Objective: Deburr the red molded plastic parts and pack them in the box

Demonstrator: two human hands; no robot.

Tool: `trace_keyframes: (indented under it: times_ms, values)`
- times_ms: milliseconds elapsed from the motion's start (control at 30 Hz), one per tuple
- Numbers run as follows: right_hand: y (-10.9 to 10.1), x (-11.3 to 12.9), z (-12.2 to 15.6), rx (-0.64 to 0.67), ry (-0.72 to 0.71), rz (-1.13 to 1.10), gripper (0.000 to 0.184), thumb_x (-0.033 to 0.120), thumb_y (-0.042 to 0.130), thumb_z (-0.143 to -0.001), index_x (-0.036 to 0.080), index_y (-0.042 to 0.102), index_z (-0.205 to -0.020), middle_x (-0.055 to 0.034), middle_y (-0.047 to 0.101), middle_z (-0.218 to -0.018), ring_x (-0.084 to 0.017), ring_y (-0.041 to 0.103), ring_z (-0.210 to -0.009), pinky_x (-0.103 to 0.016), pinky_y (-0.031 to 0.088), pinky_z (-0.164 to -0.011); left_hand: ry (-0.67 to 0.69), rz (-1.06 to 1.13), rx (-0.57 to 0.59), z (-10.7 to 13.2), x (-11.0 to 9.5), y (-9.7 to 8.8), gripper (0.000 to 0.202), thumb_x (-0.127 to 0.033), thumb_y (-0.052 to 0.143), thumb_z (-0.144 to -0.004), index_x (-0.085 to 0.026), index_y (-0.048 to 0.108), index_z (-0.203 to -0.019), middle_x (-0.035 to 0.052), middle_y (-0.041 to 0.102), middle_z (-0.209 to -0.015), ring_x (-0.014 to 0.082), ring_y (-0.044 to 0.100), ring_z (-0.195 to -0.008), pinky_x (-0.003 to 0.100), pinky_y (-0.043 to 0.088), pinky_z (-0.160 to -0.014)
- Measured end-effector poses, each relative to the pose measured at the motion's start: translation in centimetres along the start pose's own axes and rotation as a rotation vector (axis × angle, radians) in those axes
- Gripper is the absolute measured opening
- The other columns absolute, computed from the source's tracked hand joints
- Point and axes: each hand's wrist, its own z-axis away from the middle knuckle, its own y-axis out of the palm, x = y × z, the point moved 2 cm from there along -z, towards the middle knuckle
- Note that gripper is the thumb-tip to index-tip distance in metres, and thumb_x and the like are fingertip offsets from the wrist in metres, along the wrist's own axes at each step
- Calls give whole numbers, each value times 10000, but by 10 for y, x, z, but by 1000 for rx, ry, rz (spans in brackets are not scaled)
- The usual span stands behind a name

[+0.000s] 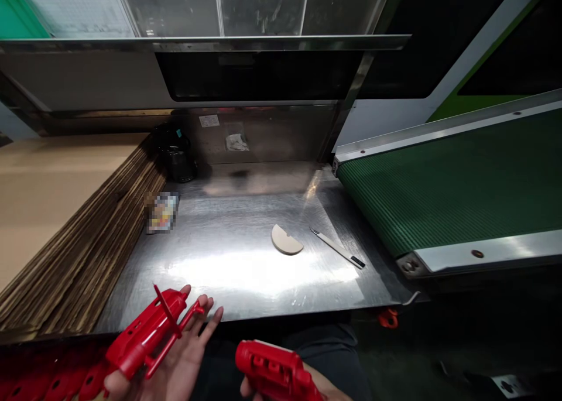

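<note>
In my left hand (pixel 188 345), palm up at the lower left, is a red plastic moulded part (pixel 143 333) with a thin branching sprue attached to its side. My thumb is at its near end and a fingertip at its far end; the other fingers are loosely spread. My right hand (pixel 246 388) grips a second red plastic part (pixel 274 363) with small rectangular openings, which hides most of that hand. Farther back, a beige half-round piece (pixel 286 240) lies on the metal table (pixel 211 231). To its right lies a slim craft knife (pixel 337 247).
Stacked cardboard sheets (pixel 79 231) occupy the left side. A black object (pixel 178 158) and a blurred packet (pixel 162 212) are beside them. At right, a green conveyor belt (pixel 465 184) overhangs the table. Several red parts (pixel 52 372) lie at lower left.
</note>
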Motion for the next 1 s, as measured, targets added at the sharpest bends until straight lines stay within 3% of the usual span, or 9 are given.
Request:
trace_keyframes:
  times_ms: [100, 233, 333, 467, 600, 700, 800, 933, 1000]
  values:
    - [-3, 0, 2, 76, 23, -109, 1076, 797, 886, -465, 176, 707, -1325, -150, 716, -1284, -280, 665, -1104, -353, 465, -1001, 30, -13, 51, 3, 5, -5, 996, -865, 783, -685, -168, 724, -1393, 214, 703, -1403, 514, 680, -1248, 679, 531, -1112]
    - [-6, 16, 3, 84, -139, -180, 1023, 763, 874, -601, 221, 660, -1442, -135, 667, -1421, -208, 658, -1084, -257, 478, -873, 24, -21, 101, 13, 11, 7, 992, -841, 788, -707, -163, 699, -1426, 230, 649, -1477, 536, 608, -1338, 683, 551, -1086]
    - [-5, 49, 5, -152, -201, 280, 1065, 626, 926, -672, 229, 519, -1573, -158, 593, -1526, -283, 626, -1239, -359, 493, -999, -66, -67, 4, 16, 7, 19, 1009, -854, 834, -631, -190, 732, -1384, 229, 651, -1479, 512, 521, -1442, 660, 514, -1137]
    - [-5, 91, -9, -475, -115, 1106, 1044, 372, 880, -755, 226, 365, -1651, -153, 415, -1681, -339, 500, -1451, -486, 418, -1204, -55, -90, -268, 10, -3, 23, 941, -820, 910, -512, -222, 806, -1231, 194, 734, -1376, 495, 558, -1413, 617, 594, -1053]
    - [-14, 106, -44, -443, -69, 1532, 1077, 385, 864, -773, 137, 322, -1671, -199, 375, -1710, -387, 373, -1561, -563, 322, -1289, -23, -74, -363, 1, -7, 24, 840, -726, 963, -471, -204, 831, -1116, 190, 771, -1300, 474, 622, -1347, 593, 579, -1083]
    - [-21, 113, -65, -381, -89, 1564, 1059, 316, 908, -739, 104, 386, -1637, -233, 421, -1678, -413, 388, -1549, -587, 317, -1285, -9, -78, -366, 2, -9, 21, 738, -684, 969, -499, -233, 837, -1069, 155, 784, -1286, 470, 596, -1378, 639, 500, -1162]
    - [-10, 116, -71, -367, -146, 1572, 1004, 259, 937, -750, 104, 427, -1602, -240, 428, -1667, -403, 354, -1561, -582, 294, -1290, 2, -92, -344, 8, -8, 15, 753, -667, 942, -576, -241, 811, -1182, 137, 746, -1374, 464, 549, -1428, 659, 456, -1203]
    - [26, 106, -68, -264, -354, 1362, 528, 394, 761, -982, 210, 572, -1439, -95, 635, -1431, -227, 581, -1326, -371, 470, -1138, -27, -81, -261, 12, 1, 8, 832, -592, 907, -707, -203, 693, -1410, 164, 735, -1383, 400, 642, -1344, 575, 471, -1218]
    - [41, 96, -68, -225, -479, 1212, 354, 417, 680, -1040, 219, 630, -1329, -69, 672, -1313, -207, 617, -1224, -349, 488, -1070, -34, -59, -217, 15, 9, 6, 755, -558, 847, -802, -230, 660, -1456, 147, 742, -1375, 376, 651, -1341, 555, 459, -1230]
